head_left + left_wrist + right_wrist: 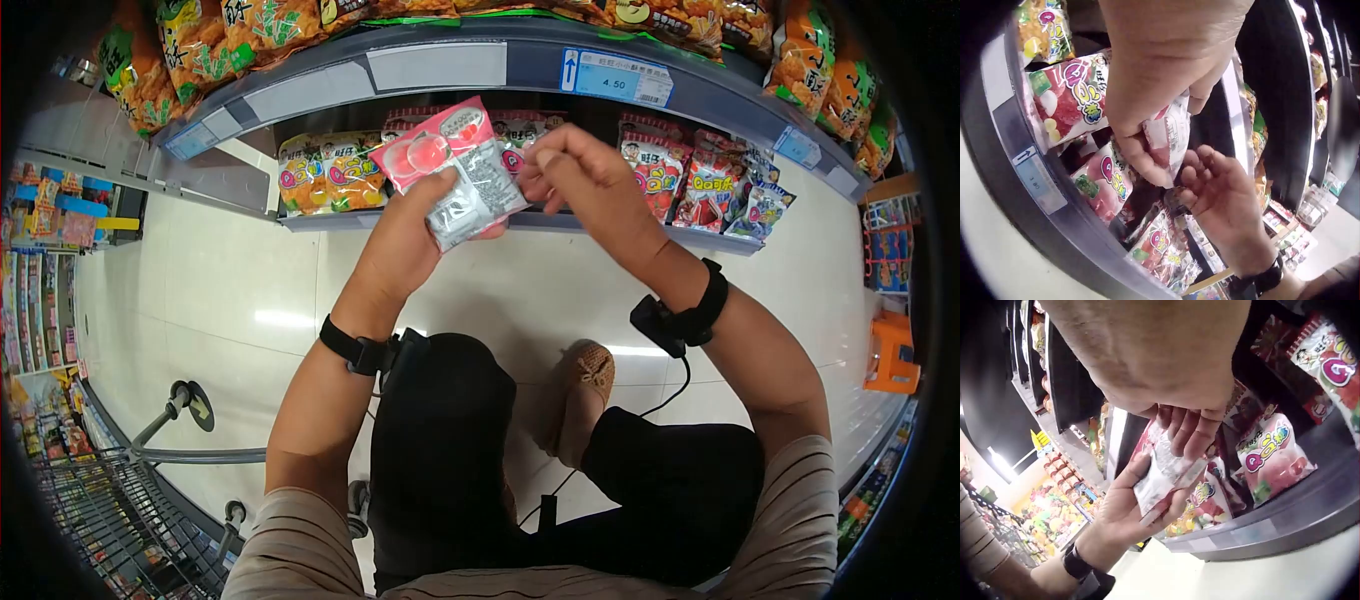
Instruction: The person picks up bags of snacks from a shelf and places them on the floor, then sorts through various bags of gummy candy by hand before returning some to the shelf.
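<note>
A small pink and silver packet (484, 190) is gripped by the left hand (405, 235), thumb on the face turned up to the head view. The right hand (600, 190) is beside the packet's right edge, fingers loosely bent. From the left wrist, the right hand (1229, 209) shows its palm below the packet (1175, 134), holding nothing visible, while the left hand (1160, 81) holds the packet's end. The right wrist view has the right hand's fingers (1194, 428) in front of the packet (1163, 465); whether they touch it is unclear.
Candy bags (655, 170) line the low shelf behind the hands. Above it, a shelf edge with price tags (615, 80) carries snack bags (280, 30). A wire cart (110, 510) stands at lower left, an orange stool (892, 355) at far right. The person's knees are below the hands.
</note>
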A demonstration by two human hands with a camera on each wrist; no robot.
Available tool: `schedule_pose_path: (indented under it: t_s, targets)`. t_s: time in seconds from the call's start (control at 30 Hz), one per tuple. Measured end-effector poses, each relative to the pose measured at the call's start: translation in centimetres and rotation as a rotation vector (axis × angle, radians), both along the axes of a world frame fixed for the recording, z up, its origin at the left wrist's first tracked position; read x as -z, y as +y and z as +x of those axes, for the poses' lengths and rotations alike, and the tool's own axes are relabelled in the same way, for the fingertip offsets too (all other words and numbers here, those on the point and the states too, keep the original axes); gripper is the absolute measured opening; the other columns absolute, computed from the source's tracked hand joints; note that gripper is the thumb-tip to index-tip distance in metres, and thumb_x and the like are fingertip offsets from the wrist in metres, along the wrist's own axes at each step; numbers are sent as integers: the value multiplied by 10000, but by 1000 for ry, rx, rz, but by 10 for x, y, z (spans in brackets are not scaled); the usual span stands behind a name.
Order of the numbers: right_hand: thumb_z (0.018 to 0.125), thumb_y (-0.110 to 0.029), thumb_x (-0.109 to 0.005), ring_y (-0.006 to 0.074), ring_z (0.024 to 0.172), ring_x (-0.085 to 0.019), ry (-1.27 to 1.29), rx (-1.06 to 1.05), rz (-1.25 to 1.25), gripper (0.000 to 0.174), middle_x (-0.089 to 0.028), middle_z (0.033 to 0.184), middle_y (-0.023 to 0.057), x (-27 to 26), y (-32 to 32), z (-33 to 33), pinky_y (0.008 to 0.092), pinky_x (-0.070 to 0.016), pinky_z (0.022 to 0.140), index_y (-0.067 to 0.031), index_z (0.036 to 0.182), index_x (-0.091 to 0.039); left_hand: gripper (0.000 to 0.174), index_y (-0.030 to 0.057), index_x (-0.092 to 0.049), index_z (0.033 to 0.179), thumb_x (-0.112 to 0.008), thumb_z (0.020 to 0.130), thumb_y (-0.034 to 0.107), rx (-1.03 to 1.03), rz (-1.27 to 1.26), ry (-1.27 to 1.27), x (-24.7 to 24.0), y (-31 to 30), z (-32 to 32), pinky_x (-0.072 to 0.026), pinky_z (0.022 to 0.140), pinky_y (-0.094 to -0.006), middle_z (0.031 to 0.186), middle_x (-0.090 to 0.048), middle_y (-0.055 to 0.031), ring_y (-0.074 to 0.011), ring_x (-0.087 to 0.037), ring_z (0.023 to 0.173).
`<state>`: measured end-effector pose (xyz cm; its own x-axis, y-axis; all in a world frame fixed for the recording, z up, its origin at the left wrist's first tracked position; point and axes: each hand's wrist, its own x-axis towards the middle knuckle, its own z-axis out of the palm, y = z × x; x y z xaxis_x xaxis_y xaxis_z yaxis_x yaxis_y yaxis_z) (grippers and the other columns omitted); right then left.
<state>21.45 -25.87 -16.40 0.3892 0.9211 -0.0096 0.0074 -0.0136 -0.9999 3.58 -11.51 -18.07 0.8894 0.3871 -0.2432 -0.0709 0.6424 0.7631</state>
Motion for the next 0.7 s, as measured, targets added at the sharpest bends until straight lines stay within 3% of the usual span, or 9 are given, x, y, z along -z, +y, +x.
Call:
schedule_pose_path:
  t_s: [0.17,0.27,0.43,0.53,0.63,0.7]
  targets:
    - [1044,-191,-492,96,849,-659,14,38,-34,196,-693,981,67,4,-3,11,246,-522,679,-38,1075,-611,468,-66,-507,1344,-429,1050,289,30,-39,13,-3,4,3,-590,914,-478,1266,-643,-195,-320,-666,1136]
    - [1015,-227,-545,95,818,-643,32,35,-55,201,-680,963,53,1,-6,5,247,-510,672,-39,1046,-612,465,-65,-513,1339,-428,1053,292,34,-42,27,0,5,6,-590,918,-476,1259,-647,-191,-312,-668,1133]
    - [990,-305,-608,142,950,-644,-55,-71,-104,349,-680,1046,87,5,-7,2,290,-517,811,-35,1211,-605,453,-5,-498,1380,-428,1056,304,68,-1,72,3,4,16,-566,950,-485,1287,-633,-175,-325,-653,1151]
    - [963,-393,-657,176,1077,-614,-13,-142,-102,555,-652,1156,127,10,-5,-2,317,-492,921,-18,1353,-529,561,-29,-473,1410,-503,1022,375,180,348,294,1,6,26,-509,989,-386,1283,-628,-171,-285,-629,1167]
    - [940,-470,-677,193,1164,-581,90,-181,-102,714,-609,1247,157,3,-6,1,324,-468,987,2,1427,-453,766,-83,-469,1383,-632,902,489,104,792,275,-11,-12,34,-498,895,-334,1236,-626,-185,-238,-629,1075]
    - [932,-501,-676,200,1181,-574,134,-199,-122,763,-596,1265,161,-1,-4,9,323,-459,1004,6,1446,-429,800,-85,-439,1411,-643,885,482,154,867,329,-32,-18,37,-492,916,-335,1246,-616,-201,-243,-613,1104]
